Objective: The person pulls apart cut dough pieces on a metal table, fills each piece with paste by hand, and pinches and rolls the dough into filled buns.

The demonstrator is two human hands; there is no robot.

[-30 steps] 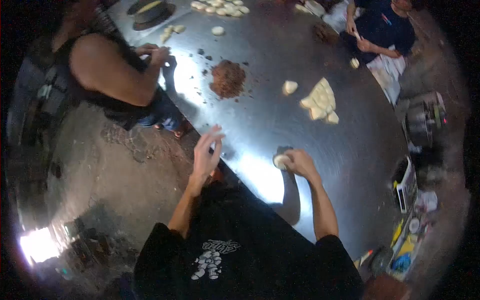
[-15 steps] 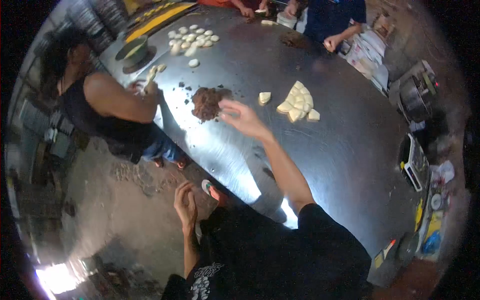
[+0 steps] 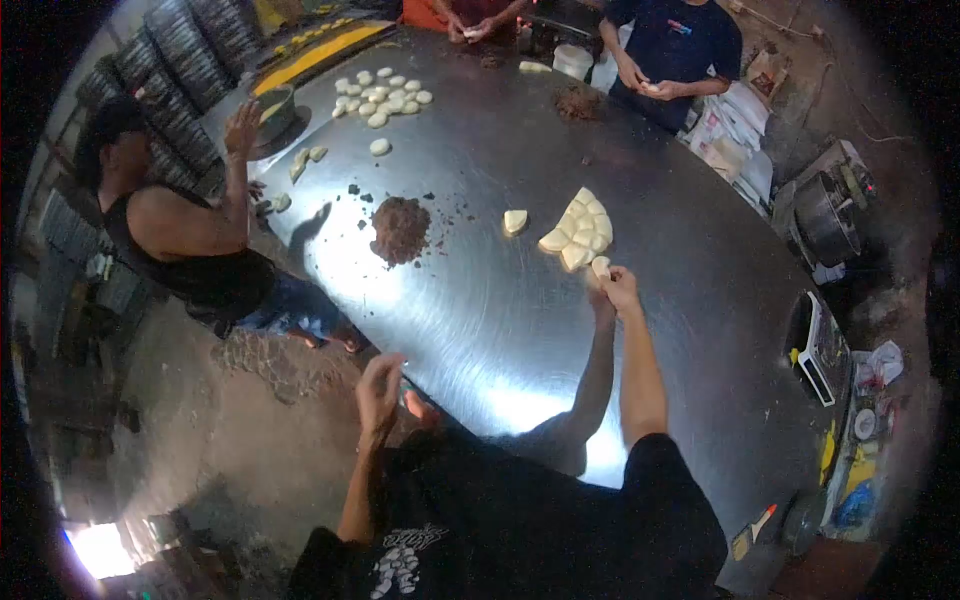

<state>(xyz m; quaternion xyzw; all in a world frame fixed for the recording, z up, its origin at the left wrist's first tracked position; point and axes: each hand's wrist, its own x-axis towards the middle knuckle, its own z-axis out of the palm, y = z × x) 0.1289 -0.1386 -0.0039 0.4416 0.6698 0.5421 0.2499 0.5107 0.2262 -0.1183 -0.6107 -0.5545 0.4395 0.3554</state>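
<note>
My right hand (image 3: 622, 290) pinches a small pale dough piece (image 3: 600, 267) at the lower edge of a fan-shaped cluster of dough pieces (image 3: 580, 228). Left of that cluster lies a single dough piece (image 3: 515, 221). My left hand (image 3: 378, 392) hangs near the table's front edge with its fingers curled and apart, holding nothing that I can see. A mound of brown crumbly filling (image 3: 401, 230) sits on the metal table (image 3: 470, 310), with crumbs scattered around it.
Round dough balls (image 3: 380, 95) lie at the back left, near a dark pan (image 3: 277, 108). A co-worker (image 3: 190, 220) stands at the left; others work at the far side. At the right are a scale (image 3: 820, 348), a pot (image 3: 826, 215) and a brush (image 3: 752, 532).
My right hand has moved from near the filling mound to the dough cluster and taken hold of a piece. The disc of dough it held earlier is gone from it. The left co-worker has raised a hand.
</note>
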